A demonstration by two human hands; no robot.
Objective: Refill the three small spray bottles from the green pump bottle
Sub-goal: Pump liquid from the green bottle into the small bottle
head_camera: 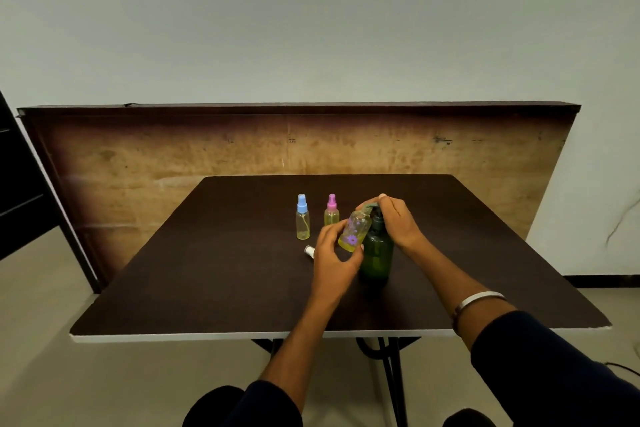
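The green pump bottle point(377, 255) stands upright near the middle of the dark table point(207, 270). My right hand point(394, 222) lies over its pump head with the fingers curled round the top. My left hand point(334, 255) holds a clear small bottle with purple flowers point(355, 230), tilted with its open neck up against the pump spout; yellow liquid sits in its lower end. Its cap point(309, 250) lies on the table just left of that hand. A blue-capped spray bottle point(302, 218) and a pink-capped spray bottle point(331, 211) stand upright behind, both holding yellowish liquid.
A wooden board point(242, 149) leans upright against the wall right behind the table's far edge. A dark frame point(20, 184) stands at the far left. My knees show below the table's near white edge point(173, 336).
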